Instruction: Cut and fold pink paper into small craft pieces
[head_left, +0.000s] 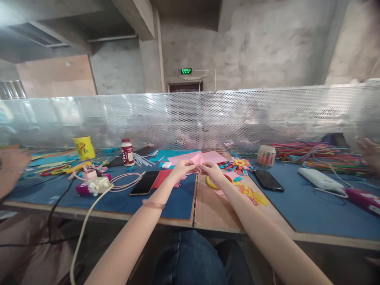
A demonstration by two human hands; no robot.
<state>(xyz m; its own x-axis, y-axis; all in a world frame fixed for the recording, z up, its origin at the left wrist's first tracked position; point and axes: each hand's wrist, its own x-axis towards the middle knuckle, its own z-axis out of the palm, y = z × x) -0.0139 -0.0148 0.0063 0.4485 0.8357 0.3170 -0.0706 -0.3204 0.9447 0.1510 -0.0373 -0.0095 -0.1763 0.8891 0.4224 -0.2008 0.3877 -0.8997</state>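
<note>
Left hand (181,169) and right hand (213,171) pinching one folded pink paper (197,158)

Both closed, thumbs against fingers, both gripping the paper; it's mid-desk, above the seam, fingertips covering its lower edge. Pink sheet (216,156) right behind; one or two pieces, can't tell. Right forearm partly covers yellow loop (211,183).

Counts: two phones, left phone (145,183) by red sheet (161,179), right phone (268,180) beyond right forearm. One bottle (127,153), one yellow can (84,148), one jar (266,155), one multicoloured paper flower (238,163). Two purple power strips, left strip (81,189) with plugs and cables, right strip (363,200) near white adapter (320,179). Coloured stems (308,155) piled right, too many to count. One perforated screen (133,118) behind everything. Other people's hands: one far left (12,168), one far right (369,151).
</note>
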